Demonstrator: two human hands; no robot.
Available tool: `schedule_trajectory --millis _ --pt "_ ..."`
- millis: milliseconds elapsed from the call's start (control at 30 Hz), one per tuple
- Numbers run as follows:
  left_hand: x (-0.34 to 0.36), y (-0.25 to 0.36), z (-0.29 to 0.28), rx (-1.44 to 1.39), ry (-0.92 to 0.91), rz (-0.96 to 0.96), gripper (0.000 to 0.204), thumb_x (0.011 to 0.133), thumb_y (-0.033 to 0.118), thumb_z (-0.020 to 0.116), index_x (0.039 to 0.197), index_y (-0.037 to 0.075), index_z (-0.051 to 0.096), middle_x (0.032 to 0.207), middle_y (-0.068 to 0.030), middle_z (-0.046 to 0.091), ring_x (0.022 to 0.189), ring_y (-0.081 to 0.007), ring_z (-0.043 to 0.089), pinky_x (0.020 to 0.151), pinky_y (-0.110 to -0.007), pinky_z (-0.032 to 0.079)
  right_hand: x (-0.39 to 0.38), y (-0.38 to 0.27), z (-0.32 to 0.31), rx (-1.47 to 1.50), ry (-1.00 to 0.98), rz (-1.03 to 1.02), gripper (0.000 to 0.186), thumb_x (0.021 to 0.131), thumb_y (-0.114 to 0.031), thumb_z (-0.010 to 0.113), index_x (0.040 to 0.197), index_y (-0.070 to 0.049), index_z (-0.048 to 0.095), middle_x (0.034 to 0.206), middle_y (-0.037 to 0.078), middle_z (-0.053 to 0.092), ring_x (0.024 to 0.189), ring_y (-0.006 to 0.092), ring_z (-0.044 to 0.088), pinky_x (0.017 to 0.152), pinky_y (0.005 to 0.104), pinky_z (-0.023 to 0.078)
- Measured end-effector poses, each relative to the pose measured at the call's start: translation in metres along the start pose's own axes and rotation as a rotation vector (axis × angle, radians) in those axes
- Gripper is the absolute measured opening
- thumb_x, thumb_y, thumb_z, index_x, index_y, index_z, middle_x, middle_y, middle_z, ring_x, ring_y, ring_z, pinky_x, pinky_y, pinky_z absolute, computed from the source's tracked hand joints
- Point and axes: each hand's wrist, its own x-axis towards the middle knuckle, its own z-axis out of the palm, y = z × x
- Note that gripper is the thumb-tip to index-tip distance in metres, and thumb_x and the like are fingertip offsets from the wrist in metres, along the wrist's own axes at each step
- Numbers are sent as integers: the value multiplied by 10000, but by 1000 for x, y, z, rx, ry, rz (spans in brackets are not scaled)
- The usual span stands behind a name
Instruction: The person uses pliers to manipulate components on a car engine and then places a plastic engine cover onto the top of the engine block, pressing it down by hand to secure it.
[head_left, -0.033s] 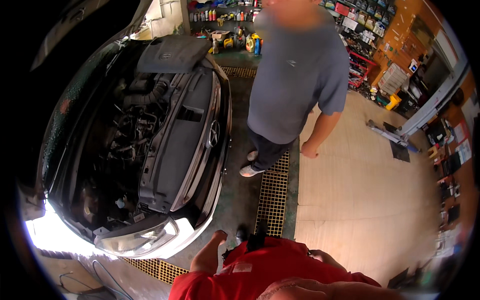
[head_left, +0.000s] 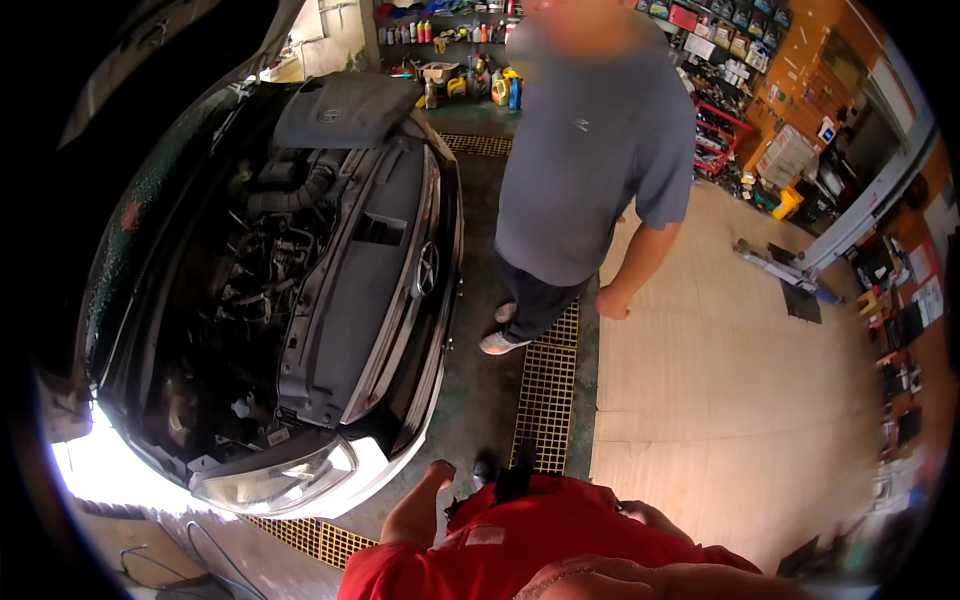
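Car is stationed on the left, its engine bay laid open to view, and a dark cover is seen resting across the far end! At the near corner a headlight is seen, and near it the left hand is held low and curled; nothing is seen in it, though whether it is clenched or merely relaxed cannot be told. Over on the other side, the right hand is mostly hidden at the edge of the red shirt, so its grip cannot be made out. Straight ahead, a yellow floor grate is framed by dark floor, with pale flooring laid to the right. Beside the car, a co-worker in grey is seen standing, one arm lowered, and farther back the shelves are crowded with bottles, some of them bright yellow and blue
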Motion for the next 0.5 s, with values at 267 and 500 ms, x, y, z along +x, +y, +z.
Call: schedule_trajectory --millis 267,500 --pt "38 -15 -15 264 642 170 184 808 139 599 943 71 704 864 -121 704 808 -320 686 610 -478 557 23 27 -34 223 -35 7 94 834 -35 513 834 -129 514 584 28 458 475 154 475 437 292 371" --pt "-63 -64 -242 -1807 687 -34 217 960 277 530 937 71 596 809 -76 654 707 -181 629 585 -314 506 7 16 -54 284 -16 74 109 834 -21 496 844 -129 507 577 26 441 469 150 463 430 288 363"
